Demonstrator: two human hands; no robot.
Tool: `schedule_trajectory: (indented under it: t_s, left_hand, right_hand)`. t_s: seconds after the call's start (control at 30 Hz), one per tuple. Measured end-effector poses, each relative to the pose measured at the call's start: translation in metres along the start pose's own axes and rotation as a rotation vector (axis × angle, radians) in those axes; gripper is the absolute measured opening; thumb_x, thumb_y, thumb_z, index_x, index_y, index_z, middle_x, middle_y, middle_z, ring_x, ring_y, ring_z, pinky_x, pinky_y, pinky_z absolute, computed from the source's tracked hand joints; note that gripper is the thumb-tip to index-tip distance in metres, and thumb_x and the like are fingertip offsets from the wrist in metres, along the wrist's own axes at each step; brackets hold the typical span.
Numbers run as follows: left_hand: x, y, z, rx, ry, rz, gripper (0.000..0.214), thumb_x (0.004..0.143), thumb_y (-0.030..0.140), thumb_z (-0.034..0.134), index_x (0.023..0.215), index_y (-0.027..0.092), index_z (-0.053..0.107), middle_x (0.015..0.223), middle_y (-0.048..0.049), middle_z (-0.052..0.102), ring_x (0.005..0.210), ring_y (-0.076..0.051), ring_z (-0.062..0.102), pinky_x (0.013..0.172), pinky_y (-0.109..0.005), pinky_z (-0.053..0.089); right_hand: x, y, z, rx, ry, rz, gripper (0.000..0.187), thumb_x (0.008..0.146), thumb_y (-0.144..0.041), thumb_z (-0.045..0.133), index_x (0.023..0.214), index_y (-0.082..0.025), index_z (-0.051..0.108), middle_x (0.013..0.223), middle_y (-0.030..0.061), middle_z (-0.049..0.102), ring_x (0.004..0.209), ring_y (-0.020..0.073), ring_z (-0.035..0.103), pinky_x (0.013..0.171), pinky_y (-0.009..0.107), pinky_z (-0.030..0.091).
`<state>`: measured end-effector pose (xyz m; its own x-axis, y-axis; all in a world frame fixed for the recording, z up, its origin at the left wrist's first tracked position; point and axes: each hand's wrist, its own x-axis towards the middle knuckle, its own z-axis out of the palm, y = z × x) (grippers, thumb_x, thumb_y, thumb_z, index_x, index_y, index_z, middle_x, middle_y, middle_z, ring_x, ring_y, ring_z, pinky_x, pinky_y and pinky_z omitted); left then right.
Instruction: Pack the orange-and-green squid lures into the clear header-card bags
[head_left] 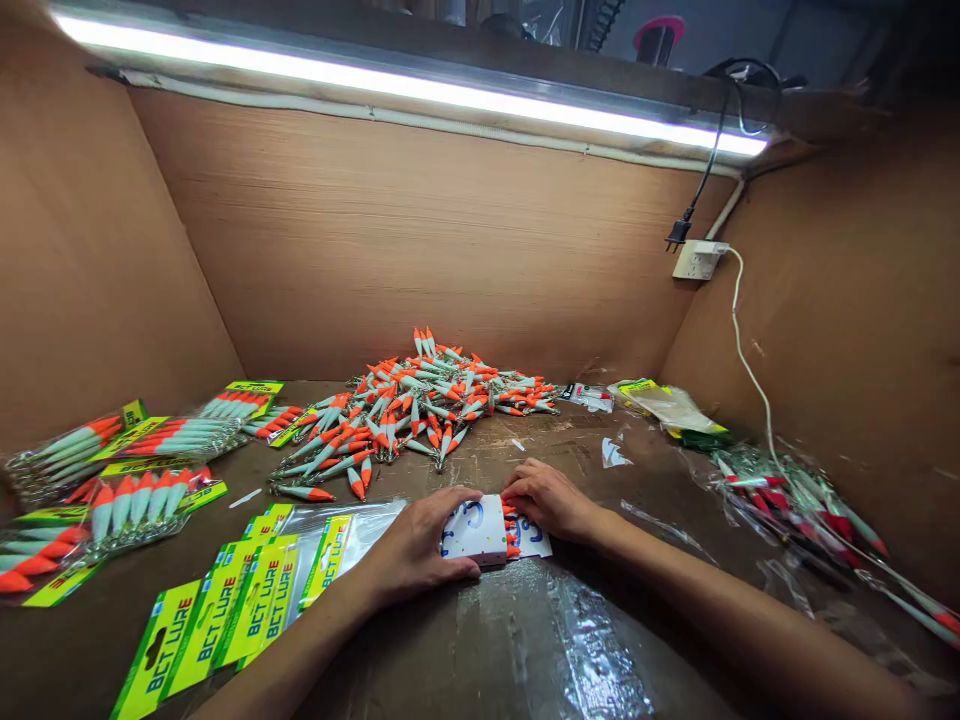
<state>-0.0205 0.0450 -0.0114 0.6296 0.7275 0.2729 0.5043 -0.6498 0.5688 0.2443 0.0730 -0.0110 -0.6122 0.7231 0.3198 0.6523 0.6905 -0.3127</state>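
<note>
In the head view a small white card box [480, 528] with blue handwriting stands near the middle of the table. My left hand [420, 545] is closed around its left side, thumb below and fingers on top. Orange tips of fishing lures [513, 535] stick out of the box's right end in a row. Curled at those tips is my right hand [546, 498], its fingertips pressed on the uppermost lure. Under it lies a white card piece [534, 540] with blue writing. Beyond my hands rises a big pile of orange-and-pale-green lures [420, 395].
BCT LURE header bags [247, 600] lie fanned at left front. Packed lures [142, 500] are stacked farther left. Tangled wrapped lures [802, 500] lie at right, beneath a white cord [742, 340]. A black plug [679, 232] hangs near the socket [697, 260]. Wooden walls enclose the table.
</note>
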Motion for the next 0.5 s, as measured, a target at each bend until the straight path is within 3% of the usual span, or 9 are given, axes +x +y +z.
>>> schedule_trajectory:
  t_s: [0.07, 0.17, 0.23, 0.3, 0.4, 0.5]
  left_hand:
    - [0.000, -0.003, 0.002, -0.009, -0.007, 0.017, 0.083, 0.068, 0.043, 0.085, 0.140, 0.030, 0.045, 0.139, -0.0078, 0.056, 0.123, -0.029, 0.056, 0.102, -0.040, 0.045]
    - [0.001, -0.005, -0.010, -0.040, -0.017, 0.053, 0.100, 0.063, 0.048, 0.087, 0.147, 0.028, 0.036, 0.148, -0.0108, 0.047, 0.131, -0.031, 0.049, 0.109, -0.043, 0.039]
    - [-0.001, -0.007, -0.028, -0.045, 0.003, 0.017, 0.085, 0.068, 0.048, 0.083, 0.141, 0.027, 0.043, 0.140, -0.0099, 0.054, 0.125, -0.029, 0.053, 0.103, -0.040, 0.043]
    - [-0.004, -0.012, -0.050, 0.011, 0.022, -0.102, 0.052, 0.078, 0.046, 0.074, 0.123, 0.025, 0.057, 0.116, -0.0058, 0.065, 0.106, -0.025, 0.062, 0.089, -0.035, 0.049]
    - [-0.013, -0.023, -0.069, 0.164, -0.103, -0.304, 0.045, 0.070, 0.046, 0.078, 0.106, 0.023, 0.064, 0.093, -0.0017, 0.065, 0.087, -0.024, 0.062, 0.072, -0.030, 0.046]
    - [-0.018, -0.037, -0.068, 0.230, -0.141, -0.404, 0.052, 0.058, 0.047, 0.083, 0.102, 0.023, 0.067, 0.093, -0.0019, 0.064, 0.088, -0.025, 0.061, 0.068, -0.027, 0.041]
  right_hand:
    - [0.000, -0.007, -0.003, 0.001, 0.042, 0.009, 0.028, 0.098, -0.019, 0.051, 0.121, -0.024, 0.068, 0.114, 0.0075, 0.070, 0.105, 0.0204, 0.060, 0.093, 0.034, 0.046]
    - [0.000, -0.026, -0.004, 0.079, 0.029, 0.006, 0.050, 0.099, -0.034, 0.051, 0.147, -0.023, 0.042, 0.135, 0.0119, 0.059, 0.118, 0.0236, 0.055, 0.101, 0.039, 0.043]
    - [0.002, -0.039, -0.003, 0.108, -0.080, -0.052, 0.082, 0.089, -0.051, 0.063, 0.155, -0.021, 0.025, 0.144, 0.0157, 0.050, 0.125, 0.0287, 0.050, 0.105, 0.043, 0.041]
    - [0.005, -0.048, -0.004, 0.096, -0.169, -0.085, 0.104, 0.077, -0.058, 0.074, 0.157, -0.018, 0.021, 0.144, 0.0186, 0.049, 0.126, 0.0330, 0.048, 0.106, 0.046, 0.039]
    - [0.003, -0.048, -0.015, 0.116, -0.261, -0.128, 0.095, 0.072, -0.041, 0.081, 0.152, -0.022, 0.034, 0.138, 0.0148, 0.055, 0.124, 0.0317, 0.050, 0.106, 0.046, 0.040]
    - [-0.013, -0.033, -0.035, 0.153, -0.341, -0.188, 0.078, 0.073, -0.011, 0.073, 0.144, -0.034, 0.048, 0.145, 0.0078, 0.052, 0.134, 0.0293, 0.045, 0.110, 0.047, 0.038]
